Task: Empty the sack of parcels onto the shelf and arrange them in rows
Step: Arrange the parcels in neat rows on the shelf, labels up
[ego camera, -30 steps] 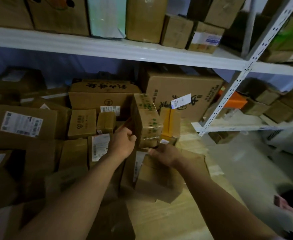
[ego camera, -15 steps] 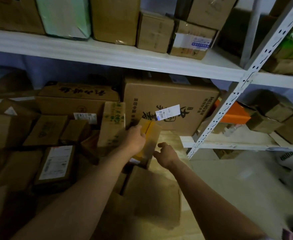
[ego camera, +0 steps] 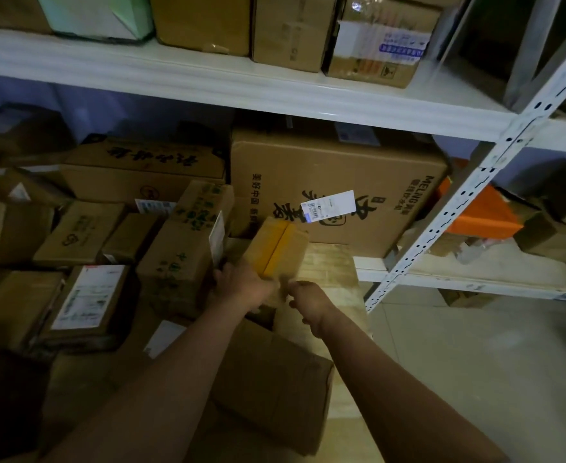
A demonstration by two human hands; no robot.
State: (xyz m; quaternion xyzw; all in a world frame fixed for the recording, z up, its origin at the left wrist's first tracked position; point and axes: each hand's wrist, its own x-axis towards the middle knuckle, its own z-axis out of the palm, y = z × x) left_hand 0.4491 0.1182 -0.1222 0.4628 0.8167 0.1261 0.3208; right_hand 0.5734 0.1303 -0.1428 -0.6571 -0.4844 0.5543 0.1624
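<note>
- My left hand (ego camera: 241, 289) grips the near end of a small yellow-taped box (ego camera: 276, 248), which is tilted over the wooden shelf (ego camera: 328, 265) in front of the big carton (ego camera: 335, 195).
- My right hand (ego camera: 308, 302) sits just beside it; I cannot tell whether its grip pinches the box or hangs loose.
- Risk: a 1-handed hold may let the box slip or knock the green-printed box (ego camera: 188, 248) beside it.

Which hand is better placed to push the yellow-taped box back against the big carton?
Probably the left hand: it already grips the yellow-taped box at its near end. The right hand sits beside it, apparently not holding it.
</note>
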